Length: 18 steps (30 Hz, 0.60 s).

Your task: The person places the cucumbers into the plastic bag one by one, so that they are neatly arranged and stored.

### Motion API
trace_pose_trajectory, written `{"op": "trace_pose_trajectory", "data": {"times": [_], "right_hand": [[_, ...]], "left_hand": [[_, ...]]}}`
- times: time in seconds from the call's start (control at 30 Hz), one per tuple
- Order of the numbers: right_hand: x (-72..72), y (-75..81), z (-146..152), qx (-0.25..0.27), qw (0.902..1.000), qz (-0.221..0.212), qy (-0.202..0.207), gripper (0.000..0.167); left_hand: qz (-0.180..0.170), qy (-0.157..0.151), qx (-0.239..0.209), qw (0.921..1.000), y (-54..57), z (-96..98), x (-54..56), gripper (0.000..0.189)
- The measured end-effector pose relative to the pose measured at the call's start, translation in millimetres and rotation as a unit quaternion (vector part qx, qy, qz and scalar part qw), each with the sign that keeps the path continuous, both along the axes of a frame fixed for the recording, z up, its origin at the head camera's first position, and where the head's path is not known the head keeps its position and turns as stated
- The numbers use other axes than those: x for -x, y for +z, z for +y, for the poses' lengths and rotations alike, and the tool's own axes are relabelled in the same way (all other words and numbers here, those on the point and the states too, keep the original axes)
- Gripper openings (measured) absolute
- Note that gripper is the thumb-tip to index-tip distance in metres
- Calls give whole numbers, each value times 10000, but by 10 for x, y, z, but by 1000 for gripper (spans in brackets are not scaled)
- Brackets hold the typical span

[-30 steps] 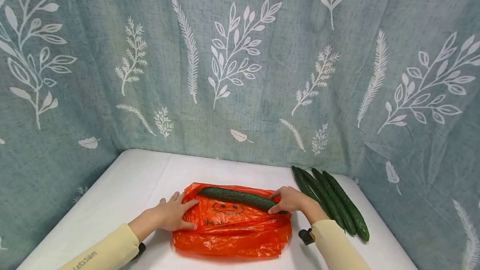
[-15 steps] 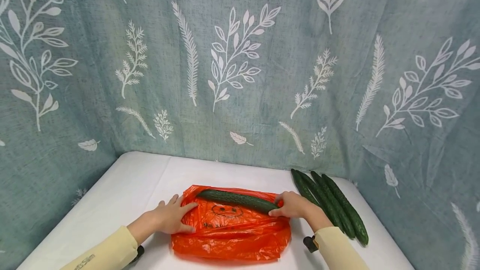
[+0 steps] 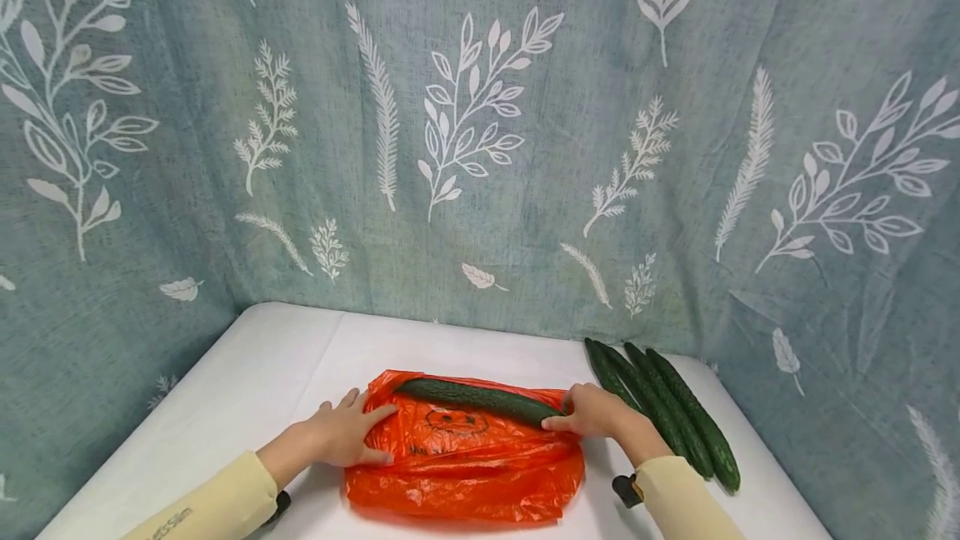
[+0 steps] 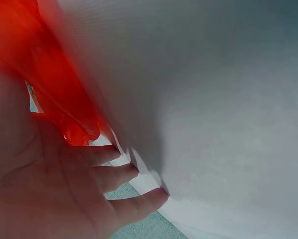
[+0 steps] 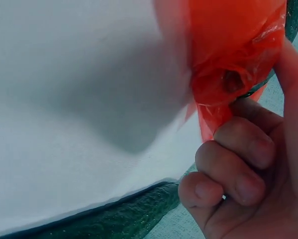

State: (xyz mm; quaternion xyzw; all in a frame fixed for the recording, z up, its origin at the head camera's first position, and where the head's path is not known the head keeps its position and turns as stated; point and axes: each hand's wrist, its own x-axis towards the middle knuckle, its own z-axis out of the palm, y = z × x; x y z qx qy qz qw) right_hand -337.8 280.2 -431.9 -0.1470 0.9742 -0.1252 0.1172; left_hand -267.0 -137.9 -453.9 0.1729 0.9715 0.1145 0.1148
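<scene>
In the head view, a dark green cucumber (image 3: 476, 399) lies lengthwise in the mouth of a crumpled red plastic bag (image 3: 465, 486) with a printed face on it. My left hand (image 3: 337, 433) rests at the bag's left end, thumb and forefinger on the plastic. Three of its fingers stretch straight over the white surface in the left wrist view. With thumb and forefinger, my right hand (image 3: 597, 412) pinches the cucumber's right end at the bag's edge. Its other fingers curl in the right wrist view, where red film (image 5: 233, 59) covers part of that end.
Several more cucumbers (image 3: 675, 415) lie side by side on the right of the white table (image 3: 247, 407), close to my right forearm. A green curtain (image 3: 480, 140) with white leaf prints hangs behind and along both sides.
My right hand has shifted slightly to the right along the cucumber's end, and its fingers have drawn closer together. My left hand and the bag stay nearly where they were.
</scene>
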Motion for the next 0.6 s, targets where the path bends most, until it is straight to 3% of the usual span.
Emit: {"op": "trace_pose_trajectory", "data": {"times": [0.3,0.6], "right_hand": [[-29,73,-16,-611,9976,192,-275,49],[-53,113,-51,-916,9949,402,-94,56]], "left_hand": [[21,47,-19,10000,21,24,-8,85],[1,59,122,9999,0,16,6,86]]}}
